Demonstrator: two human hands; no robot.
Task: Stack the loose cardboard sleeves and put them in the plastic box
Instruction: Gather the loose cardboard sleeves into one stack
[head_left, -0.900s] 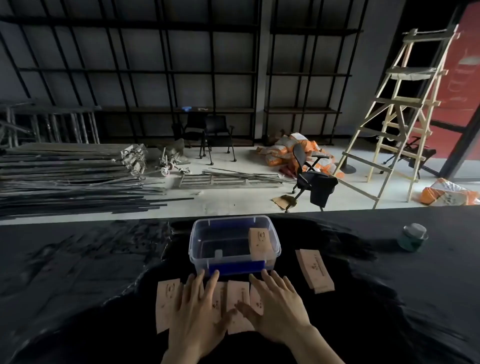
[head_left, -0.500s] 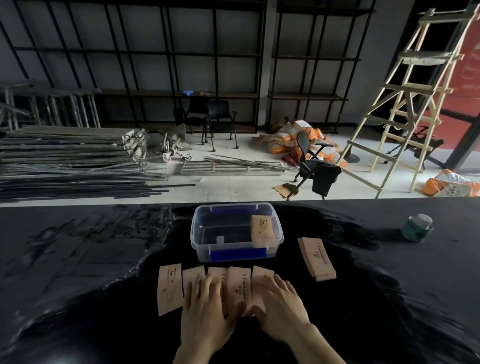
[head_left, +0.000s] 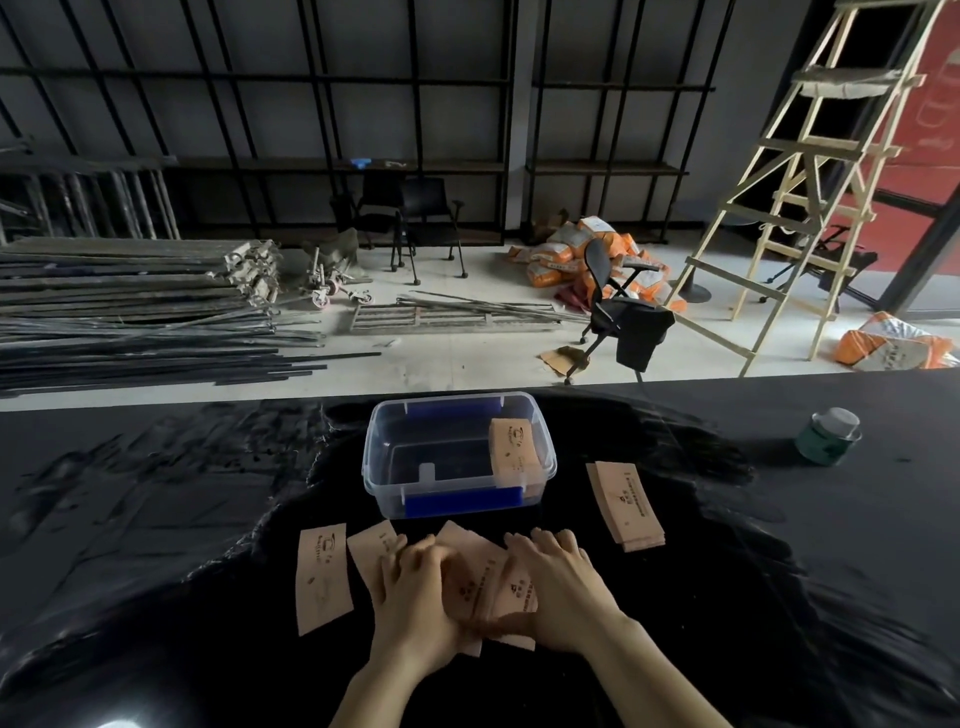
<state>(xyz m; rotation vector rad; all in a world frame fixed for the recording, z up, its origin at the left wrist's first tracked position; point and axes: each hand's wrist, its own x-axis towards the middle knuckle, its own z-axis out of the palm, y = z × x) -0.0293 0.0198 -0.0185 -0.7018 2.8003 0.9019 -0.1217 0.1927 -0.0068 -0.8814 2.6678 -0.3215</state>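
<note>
Hands are resting palm-down on a black table (head_left: 156, 519), side by side over a loose fan of cardboard sleeves (head_left: 475, 582). The left hand (head_left: 415, 597) is lying across the left part of the fan with its fingers curled a little at the far edge, and the right hand (head_left: 558, 592) is covering the right part, thumb reaching inward under the overlapping sleeves. Both hands are pressing flat on the sleeves with fingers spread, not closed around them; the thumbs are nearly meeting, though whether they are touching cannot be told. One sleeve (head_left: 376, 553) is poking out from under the left hand, tilted, and a single sleeve (head_left: 322, 577) is lying apart farther left, flat on the table. A neat stack of sleeves (head_left: 623, 504) is sitting to the right of the hands, well clear of them. Just beyond the hands, a clear plastic box (head_left: 379, 467) with blue clips is standing open, and a few sleeves (head_left: 514, 452) are leaning inside it against its right wall. A green jar (head_left: 826, 436) with a pale lid is standing far off on the right of the table. Past the table edge, a wooden ladder (head_left: 810, 171), an office chair (head_left: 618, 306) and a pile of metal bars (head_left: 130, 312) are occupying the pale floor.
</note>
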